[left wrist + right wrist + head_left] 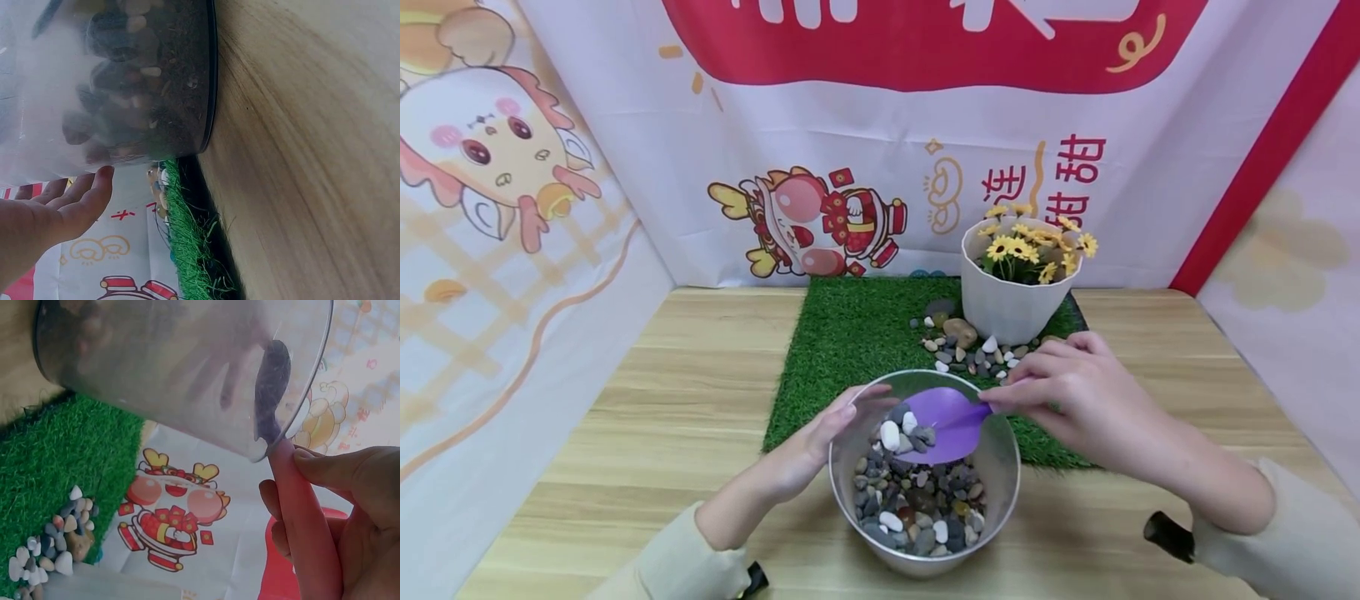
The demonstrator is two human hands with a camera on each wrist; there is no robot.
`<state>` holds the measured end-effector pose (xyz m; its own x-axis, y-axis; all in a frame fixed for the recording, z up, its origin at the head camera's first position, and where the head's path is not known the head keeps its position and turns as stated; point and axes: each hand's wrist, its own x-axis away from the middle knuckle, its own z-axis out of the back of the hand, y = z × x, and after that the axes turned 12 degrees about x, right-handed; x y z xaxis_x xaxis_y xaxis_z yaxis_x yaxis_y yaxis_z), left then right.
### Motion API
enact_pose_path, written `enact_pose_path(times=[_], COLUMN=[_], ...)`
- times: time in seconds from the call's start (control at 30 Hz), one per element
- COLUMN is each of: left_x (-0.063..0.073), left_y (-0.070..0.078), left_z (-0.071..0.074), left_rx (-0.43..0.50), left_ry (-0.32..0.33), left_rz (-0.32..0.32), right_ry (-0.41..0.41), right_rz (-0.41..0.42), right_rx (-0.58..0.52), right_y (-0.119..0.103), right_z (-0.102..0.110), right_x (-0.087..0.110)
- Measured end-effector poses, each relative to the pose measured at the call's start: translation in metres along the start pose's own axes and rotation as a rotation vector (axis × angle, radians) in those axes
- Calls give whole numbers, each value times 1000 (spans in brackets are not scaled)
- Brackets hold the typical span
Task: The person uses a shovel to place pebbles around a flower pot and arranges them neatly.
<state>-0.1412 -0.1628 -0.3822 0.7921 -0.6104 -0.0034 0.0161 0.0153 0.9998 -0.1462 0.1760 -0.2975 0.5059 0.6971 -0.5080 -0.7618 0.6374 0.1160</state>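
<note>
My right hand (1078,400) grips the handle of a purple trowel (951,425), which looks pink in the right wrist view (304,525). Its blade reaches over the rim into a clear plastic bucket (1006,492), with several grey and white pebbles (906,432) at its left end. Below the blade, mixed pebbles (921,517) cover the bucket's bottom. My left hand (820,437) rests its fingers against the bucket's outer left side, and in the left wrist view the fingers (84,203) look loosely extended. Dark soil and stones show through the wall (125,94).
Behind the bucket lies an artificial grass mat (865,333) on the wooden table (685,400). A white pot (1011,304) of yellow flowers (1018,248) stands at its back right, with loose pebbles (970,354) before it. A printed cloth (850,117) hangs behind.
</note>
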Motion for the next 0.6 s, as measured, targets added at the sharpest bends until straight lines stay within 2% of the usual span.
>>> enact_pose_path(times=[0.13,0.37,0.6], left_x=[1,2,-1], left_y=[0,-1,-1], left_z=[0,1,0], left_rx=[-4,-35,17], left_ry=[8,22,-29], left_rz=[20,15,-23], right_ry=[-6,-22,-22], right_rz=[-21,-77,-117], right_rx=[-18,-10,25], right_y=[4,12,26], right_z=[2,10,20], right_x=[0,0,0])
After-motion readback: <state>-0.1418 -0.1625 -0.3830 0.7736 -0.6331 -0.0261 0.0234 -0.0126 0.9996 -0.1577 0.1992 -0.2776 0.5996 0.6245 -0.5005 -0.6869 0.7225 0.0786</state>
